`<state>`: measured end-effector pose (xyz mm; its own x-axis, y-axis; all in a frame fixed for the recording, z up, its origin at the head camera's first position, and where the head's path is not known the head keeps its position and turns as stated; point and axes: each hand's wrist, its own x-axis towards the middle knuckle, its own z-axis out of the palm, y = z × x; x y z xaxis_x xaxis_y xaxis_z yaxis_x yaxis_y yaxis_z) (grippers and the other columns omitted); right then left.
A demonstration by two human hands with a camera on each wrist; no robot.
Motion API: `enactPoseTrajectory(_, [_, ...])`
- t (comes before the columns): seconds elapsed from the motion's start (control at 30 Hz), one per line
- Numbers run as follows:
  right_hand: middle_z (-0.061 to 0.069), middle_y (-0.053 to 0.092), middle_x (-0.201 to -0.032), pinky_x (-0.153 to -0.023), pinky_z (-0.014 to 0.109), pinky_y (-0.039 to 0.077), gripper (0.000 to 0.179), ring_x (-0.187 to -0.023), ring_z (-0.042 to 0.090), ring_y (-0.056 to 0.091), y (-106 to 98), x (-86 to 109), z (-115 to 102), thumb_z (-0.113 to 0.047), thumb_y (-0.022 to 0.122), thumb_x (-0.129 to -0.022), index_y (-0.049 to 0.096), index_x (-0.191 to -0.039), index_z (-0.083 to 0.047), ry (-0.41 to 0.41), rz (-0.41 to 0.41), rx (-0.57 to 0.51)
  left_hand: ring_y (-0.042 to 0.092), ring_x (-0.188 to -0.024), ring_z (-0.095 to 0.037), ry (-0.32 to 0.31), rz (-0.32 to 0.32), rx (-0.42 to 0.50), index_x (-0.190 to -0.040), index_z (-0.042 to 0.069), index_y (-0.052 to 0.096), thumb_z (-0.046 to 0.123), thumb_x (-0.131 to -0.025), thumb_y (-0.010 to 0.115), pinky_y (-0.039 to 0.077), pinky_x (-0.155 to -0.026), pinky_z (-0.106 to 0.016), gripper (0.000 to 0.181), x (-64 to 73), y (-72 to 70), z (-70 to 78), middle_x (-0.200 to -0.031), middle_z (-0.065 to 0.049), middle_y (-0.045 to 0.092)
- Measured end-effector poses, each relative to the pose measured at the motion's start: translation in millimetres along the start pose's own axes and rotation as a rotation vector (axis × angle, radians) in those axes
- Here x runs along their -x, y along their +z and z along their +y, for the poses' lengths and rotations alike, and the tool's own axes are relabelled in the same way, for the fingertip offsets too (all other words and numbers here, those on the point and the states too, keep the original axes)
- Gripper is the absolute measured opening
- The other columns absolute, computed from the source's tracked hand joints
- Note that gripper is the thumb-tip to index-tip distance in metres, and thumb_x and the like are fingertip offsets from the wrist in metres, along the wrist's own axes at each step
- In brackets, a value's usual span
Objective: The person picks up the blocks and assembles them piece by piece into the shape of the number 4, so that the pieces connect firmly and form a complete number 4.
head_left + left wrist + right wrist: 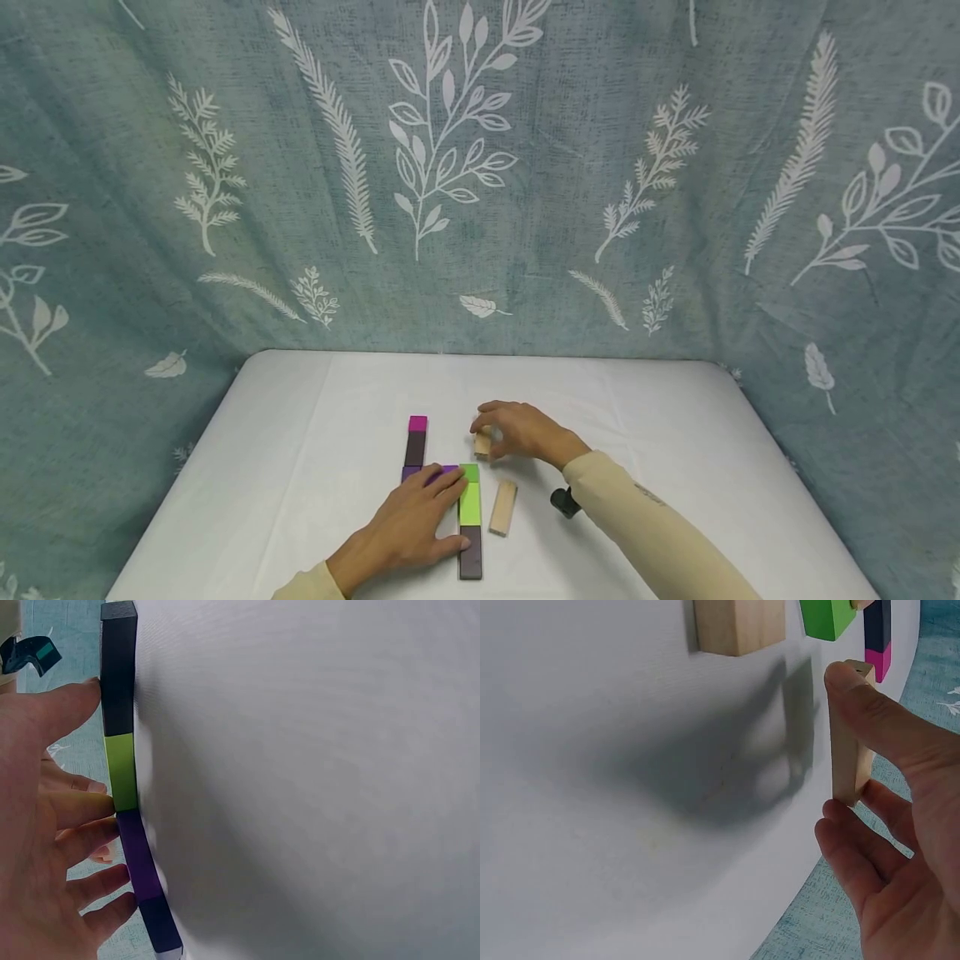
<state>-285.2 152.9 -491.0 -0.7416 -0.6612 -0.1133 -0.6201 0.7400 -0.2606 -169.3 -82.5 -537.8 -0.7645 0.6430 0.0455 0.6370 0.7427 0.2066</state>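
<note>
My right hand [528, 432] pinches a plain wooden block [845, 761] between thumb and fingertips; in the right wrist view its shadow falls on the white cloth. My left hand [408, 521] lies over joined coloured blocks, its fingers extended. Its thumb touches a dark grey block [470, 560], and the other fingertips meet the lime block [121, 772] and the purple block [140, 855]. A green block [469, 472] tops the right-hand column. On the left, a dark block [416, 448] carries a magenta end [417, 423], with a dark blue block [160, 925] below, partly hidden.
A second plain wooden block [503, 508] lies just right of the lime block. Under the right forearm hangs a black wrist device [565, 502]. The white table [645, 400] meets a patterned teal curtain [525, 308] at its back edge.
</note>
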Motion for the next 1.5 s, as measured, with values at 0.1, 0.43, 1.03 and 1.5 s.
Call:
enactPoseTrajectory(0.1, [0.009, 0.055, -0.146, -0.106, 0.053, 0.043, 0.044, -0.132, 0.027, 0.054, 0, -2.7, -1, -0.027, 0.087, -0.081, 0.074, -0.123, -0.022, -0.003, -0.012, 0.002, 0.039, -0.143, -0.033, 0.002, 0.005, 0.001, -0.152, 0.013, 0.048, 0.066, -0.092, 0.057, 0.038, -0.111, -0.051, 0.080, 0.0, -0.4, -0.4, -0.158, -0.003, 0.042])
enactPoseTrajectory(0.43, [0.008, 0.056, -0.145, -0.107, 0.051, 0.042, 0.042, -0.133, 0.025, 0.053, -2, -13.0, -9, -0.023, 0.088, -0.080, 0.075, -0.120, -0.023, -0.001, -0.052, -0.011, 0.041, -0.141, -0.034, 0.024, 0.031, -0.002, -0.150, 0.012, 0.049, 0.065, -0.092, 0.057, 0.039, -0.110, -0.051, 0.079, -0.5, 0.2, -1.6, -0.156, -0.004, 0.044])
enactPoseTrajectory(1.03, [-0.004, 0.062, -0.134, -0.107, 0.041, 0.044, 0.041, -0.129, 0.019, 0.054, 0, -25.1, -17, -0.022, 0.089, -0.079, 0.076, -0.117, -0.024, 0.073, -0.133, -0.066, 0.040, -0.142, -0.032, 0.012, 0.011, 0.007, -0.151, 0.012, 0.048, 0.066, -0.093, 0.056, 0.038, -0.112, -0.049, 0.080, 0.8, 0.5, -1.3, -0.157, -0.003, 0.043])
enactPoseTrajectory(1.5, [-0.005, 0.065, -0.130, -0.108, 0.042, 0.043, 0.037, -0.127, 0.020, 0.055, -1, -28.8, -18, -0.028, 0.086, -0.082, 0.076, -0.117, -0.022, 0.105, -0.167, -0.078, 0.040, -0.142, -0.033, 0.014, 0.026, -0.004, -0.151, 0.012, 0.049, 0.065, -0.092, 0.057, 0.038, -0.112, -0.049, 0.079, 1.5, 1.8, -1.2, -0.157, -0.004, 0.043])
